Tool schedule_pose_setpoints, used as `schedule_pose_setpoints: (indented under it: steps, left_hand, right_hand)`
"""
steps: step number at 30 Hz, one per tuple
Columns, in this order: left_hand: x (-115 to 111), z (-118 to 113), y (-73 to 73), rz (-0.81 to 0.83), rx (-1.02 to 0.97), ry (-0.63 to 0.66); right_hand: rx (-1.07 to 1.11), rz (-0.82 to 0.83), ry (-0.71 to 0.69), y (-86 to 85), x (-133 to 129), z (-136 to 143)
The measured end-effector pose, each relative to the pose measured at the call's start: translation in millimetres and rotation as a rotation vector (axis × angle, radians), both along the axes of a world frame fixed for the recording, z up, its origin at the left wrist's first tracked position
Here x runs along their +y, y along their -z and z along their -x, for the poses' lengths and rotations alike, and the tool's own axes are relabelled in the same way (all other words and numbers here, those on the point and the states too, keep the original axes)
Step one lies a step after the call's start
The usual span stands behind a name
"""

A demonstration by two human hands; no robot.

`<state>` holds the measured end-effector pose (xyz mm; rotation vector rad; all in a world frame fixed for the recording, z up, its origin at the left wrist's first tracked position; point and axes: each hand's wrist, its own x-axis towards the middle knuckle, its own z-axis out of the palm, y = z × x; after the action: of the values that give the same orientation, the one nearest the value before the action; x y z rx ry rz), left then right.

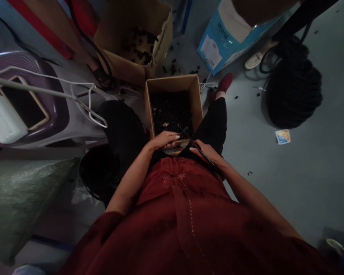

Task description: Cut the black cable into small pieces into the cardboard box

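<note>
Red cloth fills the foreground, a loose red top (189, 221) on a person seated over the floor (289, 160), and both bare forearms run forward from it to a small open cardboard box (197, 100) wedged between the knees. That box holds a heap of small black pieces (172, 110), and it sits just ahead of both hands. Left hand (164, 139) lies curled over the box's near rim, fingers bent together; whether its grip is pinching one of the pieces, I cannot tell from here. Right hand (206, 152) has its grip clamped on a thin black tool (193, 142), a dark rod or blade, hard to say which in this light, slanting up and left so its tip reaches the box's near edge beside the left fingers. Risk, as I judge it: that tip sits close to the left fingers, so a slip could jab them; and the box is only held by the legs, so a nudge could tip it and scatter the pieces, as black bits (177, 69) already lie loose on the floor. Wrists low, elbows tucked, forearms converging. Beyond stand a larger cardboard box (160, 42), a blue carton (218, 46) and a coil of black hose (294, 91).
</note>
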<state>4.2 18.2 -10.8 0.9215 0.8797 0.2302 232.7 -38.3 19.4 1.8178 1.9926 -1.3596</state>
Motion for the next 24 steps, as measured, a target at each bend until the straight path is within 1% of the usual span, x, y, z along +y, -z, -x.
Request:
schedule_pose_setpoints:
  steps: [4, 7, 13, 24]
  left_hand:
    - [0, 0, 4.2, -0.019, 0.016, 0.022]
    - [0, 1, 8.5, -0.057, 0.023, 0.05]
    - [1, 1, 12.1, -0.108, 0.058, 0.084]
    - [2, -2, 17.3, -0.096, 0.149, 0.084]
  right_hand:
    - [-0.029, -0.062, -0.032, 3.5, -4, 1]
    - [-0.077, -0.081, -0.028, 6.4, -6, 4]
    - [-0.115, -0.066, -0.029, 9.4, -5, 5]
    - [-0.171, -0.05, -0.063, 13.8, -4, 8]
